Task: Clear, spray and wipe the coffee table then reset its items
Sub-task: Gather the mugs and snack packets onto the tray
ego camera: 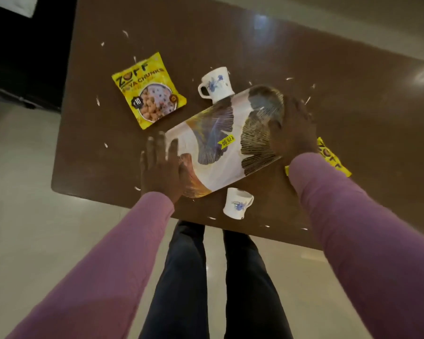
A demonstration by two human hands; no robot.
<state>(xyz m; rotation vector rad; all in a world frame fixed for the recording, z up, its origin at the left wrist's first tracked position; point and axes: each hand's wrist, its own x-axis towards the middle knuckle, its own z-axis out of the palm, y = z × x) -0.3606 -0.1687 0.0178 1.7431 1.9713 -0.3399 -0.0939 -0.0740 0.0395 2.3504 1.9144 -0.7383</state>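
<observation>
Standing at the near edge of the dark brown table (304,57), a person in purple sleeves has both hands on a rectangular tray (220,143) that lies at a slant near the middle of the near side. The left hand (162,165) rests on the tray's near-left end with its fingers (173,148) spread and loose over the rim; the right hand (291,128) covers the far-right end, its fingers curled over that rim, though whether they truly grip it cannot be told.

Room around the tray is tight: a white mug with a blue flower (216,84) stands touching or just beside its far edge, a second like mug (238,203) stands just beside its near edge, close to the table's near edge. A yellow Zoff soya chunks packet (148,90) lies to the far left, apart from the tray; another yellow packet (328,155) shows partly under the right forearm. White scraps (125,33) are scattered over the table. The far right of the table is bare.

The tray is white with dark, gold-lined fan-shaped leaves and a yellow price sticker (227,141).
</observation>
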